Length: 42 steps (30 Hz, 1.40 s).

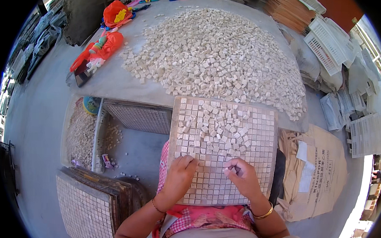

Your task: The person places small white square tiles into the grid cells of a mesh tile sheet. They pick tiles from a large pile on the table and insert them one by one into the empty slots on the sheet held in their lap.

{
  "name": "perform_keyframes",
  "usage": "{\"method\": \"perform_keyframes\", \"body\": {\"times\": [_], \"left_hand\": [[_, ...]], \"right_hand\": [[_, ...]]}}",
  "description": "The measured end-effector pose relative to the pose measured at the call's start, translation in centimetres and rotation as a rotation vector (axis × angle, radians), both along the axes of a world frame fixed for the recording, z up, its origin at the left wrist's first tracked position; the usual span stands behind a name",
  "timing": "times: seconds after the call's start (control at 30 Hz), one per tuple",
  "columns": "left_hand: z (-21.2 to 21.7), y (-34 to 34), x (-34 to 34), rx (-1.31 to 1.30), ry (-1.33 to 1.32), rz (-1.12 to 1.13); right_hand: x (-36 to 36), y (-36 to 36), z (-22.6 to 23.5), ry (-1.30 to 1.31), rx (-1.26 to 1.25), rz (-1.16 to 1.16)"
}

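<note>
A square board (275, 136) gridded into small cells lies across my lap, with pale stone mosaic tiles set in many of its cells. Loose tiles (216, 124) are heaped over its upper middle. On the left half of the board, my left hand (179, 175) is closed, its curled fingertips down at the grid below the heap. What those fingers hold, if anything, is hidden. My right hand (244, 178) pinches a small whitish stone tile (226, 170) between thumb and forefinger, just above the cells right of centre.
A large pile of loose tiles (219, 56) spreads beyond the board. Left of me stand stacked gridded boards (82, 204) and a bin of chips (81, 128). A brown paper sack (325, 178) lies at right, below white plastic crates (326, 44). Red bags (103, 50) sit far left.
</note>
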<state>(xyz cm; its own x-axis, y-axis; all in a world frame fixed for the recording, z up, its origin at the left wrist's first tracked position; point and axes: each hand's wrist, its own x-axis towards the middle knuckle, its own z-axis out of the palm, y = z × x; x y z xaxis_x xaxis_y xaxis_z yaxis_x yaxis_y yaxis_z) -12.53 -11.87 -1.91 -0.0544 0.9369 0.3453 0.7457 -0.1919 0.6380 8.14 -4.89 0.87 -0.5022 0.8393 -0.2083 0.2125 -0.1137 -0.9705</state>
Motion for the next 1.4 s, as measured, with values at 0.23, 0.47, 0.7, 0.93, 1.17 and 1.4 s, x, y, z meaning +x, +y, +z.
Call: {"method": "perform_keyframes", "body": {"times": [0.23, 0.47, 0.7, 0.93, 1.17, 1.4], "left_hand": [[0.5, 0.7, 0.3, -0.054, -0.006, -0.010], [-0.6, 0.6, 0.4, -0.014, -0.009, 0.012], [1.7, -1.5, -4.4, -0.169, -1.929, 0.166], [0.9, -3.1, -5.8, -0.255, -1.649, 0.348], [0.7, -2.2, -4.5, -0.369, -0.710, 0.310], [0.5, -1.6, -2.9, -0.240, -0.249, 0.226]], "right_hand": [[1.7, 0.3, -0.3, 0.443, -0.457, 0.004], [1.4, 0.1, 0.1, 0.386, -0.401, 0.103], [0.9, -1.0, 0.0, -0.055, -0.051, 0.254], [-2.6, 0.5, 1.0, -0.158, 0.353, 0.334], [-7.5, 1.8, -0.2, -0.306, 0.668, 0.297], [-7.7, 2.2, -0.8, -0.362, 0.706, 0.368]]}}
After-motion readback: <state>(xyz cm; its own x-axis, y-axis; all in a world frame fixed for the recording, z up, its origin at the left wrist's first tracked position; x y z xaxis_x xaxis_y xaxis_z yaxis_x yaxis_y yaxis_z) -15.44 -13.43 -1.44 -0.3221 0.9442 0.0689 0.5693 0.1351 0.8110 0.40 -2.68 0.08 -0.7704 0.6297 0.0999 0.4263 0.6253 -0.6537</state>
